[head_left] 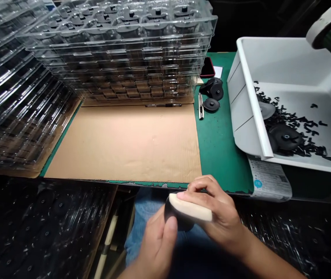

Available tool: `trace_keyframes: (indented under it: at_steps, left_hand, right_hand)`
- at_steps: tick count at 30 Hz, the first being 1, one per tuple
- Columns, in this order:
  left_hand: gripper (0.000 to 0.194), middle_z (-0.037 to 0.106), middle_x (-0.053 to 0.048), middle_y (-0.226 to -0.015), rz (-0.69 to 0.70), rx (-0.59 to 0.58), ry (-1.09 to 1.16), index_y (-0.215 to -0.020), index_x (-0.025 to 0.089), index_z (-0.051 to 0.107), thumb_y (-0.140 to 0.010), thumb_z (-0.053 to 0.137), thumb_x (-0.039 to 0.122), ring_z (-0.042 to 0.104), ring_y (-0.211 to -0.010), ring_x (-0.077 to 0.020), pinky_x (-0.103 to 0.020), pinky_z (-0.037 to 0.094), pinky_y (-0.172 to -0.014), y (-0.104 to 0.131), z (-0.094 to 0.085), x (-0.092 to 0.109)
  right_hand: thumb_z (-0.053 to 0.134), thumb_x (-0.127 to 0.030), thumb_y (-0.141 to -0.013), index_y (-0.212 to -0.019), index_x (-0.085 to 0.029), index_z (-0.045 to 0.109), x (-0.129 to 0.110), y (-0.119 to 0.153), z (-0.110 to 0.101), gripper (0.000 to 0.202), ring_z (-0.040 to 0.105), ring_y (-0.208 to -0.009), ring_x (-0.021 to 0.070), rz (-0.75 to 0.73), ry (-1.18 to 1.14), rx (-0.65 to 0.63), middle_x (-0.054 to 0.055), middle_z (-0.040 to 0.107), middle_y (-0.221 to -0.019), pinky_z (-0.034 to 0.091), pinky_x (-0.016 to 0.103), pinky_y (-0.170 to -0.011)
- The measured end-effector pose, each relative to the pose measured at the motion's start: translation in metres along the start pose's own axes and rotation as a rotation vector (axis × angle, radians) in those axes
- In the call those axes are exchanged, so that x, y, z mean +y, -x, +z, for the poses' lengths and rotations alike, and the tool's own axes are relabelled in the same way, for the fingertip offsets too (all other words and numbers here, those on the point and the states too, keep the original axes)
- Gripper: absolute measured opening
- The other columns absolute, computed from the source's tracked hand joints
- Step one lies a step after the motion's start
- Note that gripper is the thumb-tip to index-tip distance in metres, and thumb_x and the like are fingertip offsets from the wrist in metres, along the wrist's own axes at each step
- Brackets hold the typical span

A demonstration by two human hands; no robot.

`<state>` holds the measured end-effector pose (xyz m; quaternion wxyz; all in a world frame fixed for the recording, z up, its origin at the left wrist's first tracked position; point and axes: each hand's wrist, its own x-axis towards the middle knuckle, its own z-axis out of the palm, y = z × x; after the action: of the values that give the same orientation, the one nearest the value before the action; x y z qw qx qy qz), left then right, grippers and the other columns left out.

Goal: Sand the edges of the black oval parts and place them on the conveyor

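Observation:
Over my lap, just off the table's front edge, my left hand (155, 242) grips a round black part (183, 222), its thumb on the near side. My right hand (225, 217) is closed around a cream-coloured, flat pad with rounded ends (193, 207), perhaps a sponge. The pad lies against the upper face of the black part, covering much of it. My right thumb presses along the pad's top edge, and the fingers behind it are partly hidden.
A cardboard sheet (136, 143) covers the green table (216, 151), with a pen (163, 105) at its back edge. Clear trays of black parts (119, 54) are stacked behind. A utility knife (200, 106), loose black discs (211, 104) and a white bin (254, 100) stand right.

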<state>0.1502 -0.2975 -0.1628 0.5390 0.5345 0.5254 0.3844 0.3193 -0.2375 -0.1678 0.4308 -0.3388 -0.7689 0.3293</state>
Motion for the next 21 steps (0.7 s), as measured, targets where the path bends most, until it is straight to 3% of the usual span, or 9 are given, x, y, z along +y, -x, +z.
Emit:
trace_keyframes:
  at_steps: [2, 7, 13, 18, 21]
  left_hand:
    - [0.041, 0.068, -0.010, -0.119, 0.004, -0.010, -0.002, -0.124, 0.019, 0.064, -0.100, 0.033, 0.032, 0.062, -0.108, -0.0244, -0.031, 0.048, -0.092, 0.000, 0.001, -0.002]
    - [0.044, 0.068, -0.012, -0.118, -0.050, 0.131, -0.006, -0.124, 0.016, 0.064, -0.100, 0.034, 0.037, 0.061, -0.109, -0.0261, -0.033, 0.047, -0.094, -0.001, -0.001, -0.007]
    - [0.041, 0.069, -0.010, -0.114, -0.034, 0.001, 0.003, -0.120, 0.018, 0.065, -0.100, 0.033, 0.034, 0.062, -0.103, -0.0229, -0.029, 0.048, -0.087, -0.001, 0.003, -0.011]
    - [0.045, 0.070, -0.010, -0.102, -0.186, 0.230, 0.151, -0.097, 0.013, 0.069, -0.097, 0.040, 0.047, 0.061, -0.096, -0.0231, -0.031, 0.047, -0.086, -0.005, 0.001, -0.011]
    - [0.043, 0.068, -0.006, -0.089, -0.226, 0.338, 0.222, -0.078, 0.015, 0.064, -0.093, 0.047, 0.052, 0.057, -0.082, -0.0184, -0.028, 0.046, -0.080, -0.010, 0.002, -0.010]
  right_hand:
    - [0.060, -0.002, -0.083, -0.127, -0.027, 0.061, 0.001, -0.001, 0.001, 0.051, 0.050, -0.087, 0.0183, -0.019, 0.014, 0.007, 0.004, 0.052, -0.092, 0.047, 0.034, -0.073]
    - [0.064, -0.005, -0.083, -0.128, -0.030, 0.060, 0.003, 0.003, -0.006, 0.051, 0.047, -0.085, 0.0185, 0.050, 0.125, 0.007, 0.004, 0.051, -0.089, 0.045, 0.033, -0.071]
    - [0.061, -0.005, -0.084, -0.128, -0.031, 0.060, 0.002, 0.000, -0.001, 0.051, 0.049, -0.084, 0.0180, 0.010, 0.083, -0.018, 0.004, 0.053, -0.089, 0.047, 0.033, -0.070]
    - [0.069, -0.011, -0.082, -0.118, -0.026, 0.065, 0.003, 0.003, -0.004, 0.039, 0.051, -0.085, 0.0176, 0.078, 0.123, 0.089, 0.003, 0.055, -0.089, 0.047, 0.033, -0.072]
    - [0.070, -0.011, -0.082, -0.117, -0.021, 0.064, -0.005, 0.011, -0.001, 0.037, 0.052, -0.084, 0.0174, 0.090, 0.113, 0.099, 0.004, 0.057, -0.088, 0.048, 0.033, -0.071]
